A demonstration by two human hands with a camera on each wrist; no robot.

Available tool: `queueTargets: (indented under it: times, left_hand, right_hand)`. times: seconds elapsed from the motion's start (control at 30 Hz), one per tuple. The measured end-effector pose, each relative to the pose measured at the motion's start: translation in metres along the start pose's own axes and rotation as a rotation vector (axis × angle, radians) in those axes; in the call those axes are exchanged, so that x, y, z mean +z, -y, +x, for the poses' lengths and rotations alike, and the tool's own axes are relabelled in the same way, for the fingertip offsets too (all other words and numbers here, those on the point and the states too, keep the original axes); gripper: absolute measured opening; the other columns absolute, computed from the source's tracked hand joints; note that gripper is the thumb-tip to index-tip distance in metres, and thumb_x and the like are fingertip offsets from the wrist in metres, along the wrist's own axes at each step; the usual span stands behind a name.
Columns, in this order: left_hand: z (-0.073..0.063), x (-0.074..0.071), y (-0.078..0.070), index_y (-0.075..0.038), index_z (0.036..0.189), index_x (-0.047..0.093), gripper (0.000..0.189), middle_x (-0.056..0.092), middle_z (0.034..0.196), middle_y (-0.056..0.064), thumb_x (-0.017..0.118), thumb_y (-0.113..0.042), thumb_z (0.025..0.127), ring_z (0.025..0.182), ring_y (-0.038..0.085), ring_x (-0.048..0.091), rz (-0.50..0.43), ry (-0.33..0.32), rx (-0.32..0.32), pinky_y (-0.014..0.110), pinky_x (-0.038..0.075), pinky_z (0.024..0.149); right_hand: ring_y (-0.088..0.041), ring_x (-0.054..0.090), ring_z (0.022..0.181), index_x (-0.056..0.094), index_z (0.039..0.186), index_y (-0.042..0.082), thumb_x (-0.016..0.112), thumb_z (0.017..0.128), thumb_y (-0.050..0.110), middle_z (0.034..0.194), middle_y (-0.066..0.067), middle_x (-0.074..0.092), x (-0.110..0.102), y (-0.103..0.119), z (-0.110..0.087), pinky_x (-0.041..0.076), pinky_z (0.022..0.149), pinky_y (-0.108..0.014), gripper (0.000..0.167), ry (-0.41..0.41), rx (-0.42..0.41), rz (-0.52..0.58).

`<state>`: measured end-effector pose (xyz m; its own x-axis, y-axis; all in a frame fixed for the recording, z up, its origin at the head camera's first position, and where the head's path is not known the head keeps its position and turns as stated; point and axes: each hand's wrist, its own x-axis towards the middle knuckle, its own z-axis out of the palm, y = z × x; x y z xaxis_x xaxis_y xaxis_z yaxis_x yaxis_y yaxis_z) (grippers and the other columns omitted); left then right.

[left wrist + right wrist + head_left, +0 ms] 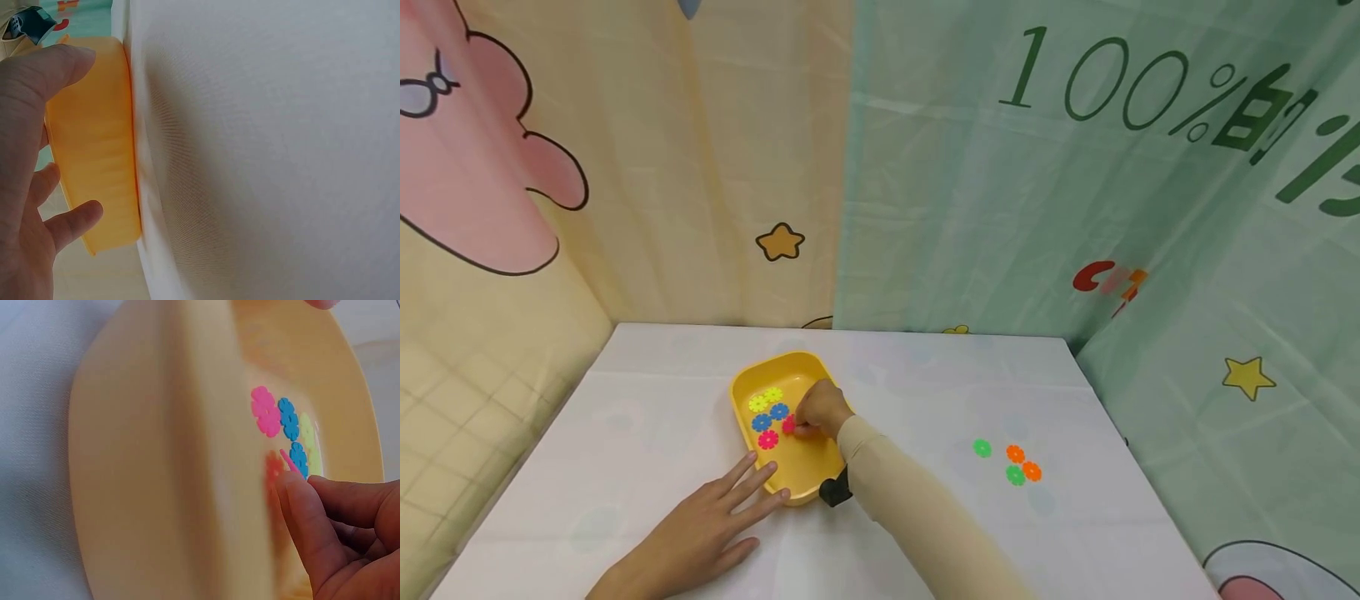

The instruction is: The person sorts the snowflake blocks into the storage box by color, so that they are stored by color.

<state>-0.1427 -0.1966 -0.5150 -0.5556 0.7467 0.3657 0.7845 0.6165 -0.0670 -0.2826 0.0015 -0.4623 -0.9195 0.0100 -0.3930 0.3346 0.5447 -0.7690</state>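
A yellow tray [797, 367] lies on the white table. Inside it my right hand [823, 408] pinches a pink flower-shaped plastic disc [289, 460] between thumb and finger, held on edge. Another pink disc [768, 439], two blue discs [762, 422] and two yellow discs [759, 404] lie flat on the tray's floor, left of that hand. My left hand [696, 529] has its fingers spread at the tray's near left edge. In the left wrist view, the left thumb [69, 65] overlaps the tray's outer wall; whether it presses there I cannot tell.
Right of the tray, two green discs [982, 448] and two orange discs [1032, 472] lie on the table [925, 533]. Printed curtains [955, 208] hang behind the table and along both sides. My right sleeve [917, 508] crosses the tray's right edge.
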Motion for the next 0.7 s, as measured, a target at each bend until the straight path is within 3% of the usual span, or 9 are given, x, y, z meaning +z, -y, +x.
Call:
queueTargets:
  times: [0.17,0.4,0.7]
  left_hand:
    - [0.0,-0.0013,-0.0001,-0.033,0.152,0.05,0.083,0.05,0.155,0.007,0.084,-0.044,0.077,0.143,0.036,0.042,-0.005,0.007,-0.008,0.043,0.058,0.091]
    - [0.0012,-0.001,-0.0003,-0.034,0.152,0.049,0.083,0.05,0.155,0.007,0.084,-0.043,0.077,0.144,0.036,0.041,-0.003,-0.008,-0.006,0.043,0.058,0.091]
    - [0.002,-0.0016,-0.0001,-0.034,0.152,0.05,0.082,0.051,0.154,0.007,0.084,-0.043,0.077,0.143,0.036,0.042,0.002,-0.01,-0.001,0.043,0.057,0.093]
  right_hand:
    - [-0.02,0.071,0.057,0.07,0.078,-0.001,0.077,0.085,-0.003,0.066,-0.008,0.066,0.0031,-0.002,0.0005,0.059,0.058,-0.026,0.01,0.009,0.01,-0.051]
    - [-0.021,0.072,0.062,0.073,0.09,-0.003,0.074,0.089,0.0,0.071,-0.009,0.067,0.0067,-0.0039,-0.0005,0.06,0.062,-0.026,0.003,0.006,0.025,-0.026]
    - [-0.023,0.072,0.063,0.071,0.086,-0.002,0.068,0.092,-0.001,0.069,-0.009,0.065,0.0073,-0.0046,-0.0002,0.061,0.064,-0.028,0.007,-0.006,0.026,-0.023]
